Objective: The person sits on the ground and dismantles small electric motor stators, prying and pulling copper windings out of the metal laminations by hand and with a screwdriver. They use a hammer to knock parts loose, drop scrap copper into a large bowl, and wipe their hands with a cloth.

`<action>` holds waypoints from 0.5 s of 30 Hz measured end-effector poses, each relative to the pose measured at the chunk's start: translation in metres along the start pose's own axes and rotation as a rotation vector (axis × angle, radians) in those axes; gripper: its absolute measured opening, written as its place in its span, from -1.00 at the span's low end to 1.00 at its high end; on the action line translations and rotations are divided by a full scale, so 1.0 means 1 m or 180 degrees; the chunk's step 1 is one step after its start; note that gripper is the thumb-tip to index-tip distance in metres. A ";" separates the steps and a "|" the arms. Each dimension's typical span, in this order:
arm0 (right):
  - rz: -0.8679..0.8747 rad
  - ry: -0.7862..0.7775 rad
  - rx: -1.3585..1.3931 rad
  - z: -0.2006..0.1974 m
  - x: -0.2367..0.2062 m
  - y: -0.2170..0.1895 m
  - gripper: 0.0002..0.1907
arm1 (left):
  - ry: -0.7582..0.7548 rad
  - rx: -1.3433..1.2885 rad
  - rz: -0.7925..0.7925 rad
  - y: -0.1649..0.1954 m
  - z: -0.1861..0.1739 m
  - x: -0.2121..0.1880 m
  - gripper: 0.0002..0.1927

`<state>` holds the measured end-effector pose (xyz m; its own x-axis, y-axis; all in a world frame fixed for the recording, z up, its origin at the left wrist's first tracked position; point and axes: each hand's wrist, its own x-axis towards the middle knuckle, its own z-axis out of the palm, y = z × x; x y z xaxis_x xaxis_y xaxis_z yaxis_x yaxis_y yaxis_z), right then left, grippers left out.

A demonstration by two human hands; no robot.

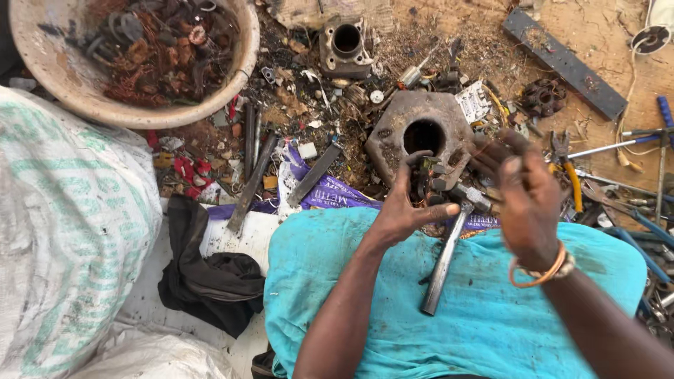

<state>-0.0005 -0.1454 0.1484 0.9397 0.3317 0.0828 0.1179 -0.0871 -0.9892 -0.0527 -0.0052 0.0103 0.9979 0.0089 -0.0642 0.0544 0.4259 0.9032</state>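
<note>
L hand point(407, 210) grips small metal part point(432, 179) just below hexagonal block point(421, 133), steadying it. R hand point(523, 193) blurred, grip unclear. Hammer point(446, 256) rests on lap, handy.

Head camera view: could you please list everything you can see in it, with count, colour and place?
Basin: one, beige, top left, filled with rusty copper wire and scrap.
Woven sack: one, white with green print, left.
Black cloth: one, lower centre-left.
Hexagonal metal block: one, grey, holed, centre.
Engine cylinder: one, grey, top centre.
Flat metal bar: one, dark, top right.
Pliers: one, yellow-handled, right.
Hammer: one, grey metal, lying on the turquoise lap cloth.
Small scrap part: one, dark, between the hands.
Left hand: holds the scrap part.
Right hand: blurred, orange bangles at the wrist, touching the part.
</note>
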 end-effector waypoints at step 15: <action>0.1483 0.0660 0.3122 -0.015 -0.003 0.052 -0.83 | 0.0625 0.2044 0.0820 0.014 -0.001 0.001 -0.10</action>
<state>0.0078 -0.1644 0.0985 0.8724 0.2881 -0.3948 -0.4809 0.6506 -0.5878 -0.0512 0.0013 0.0223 0.9603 0.2257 0.1640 -0.1118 -0.2274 0.9674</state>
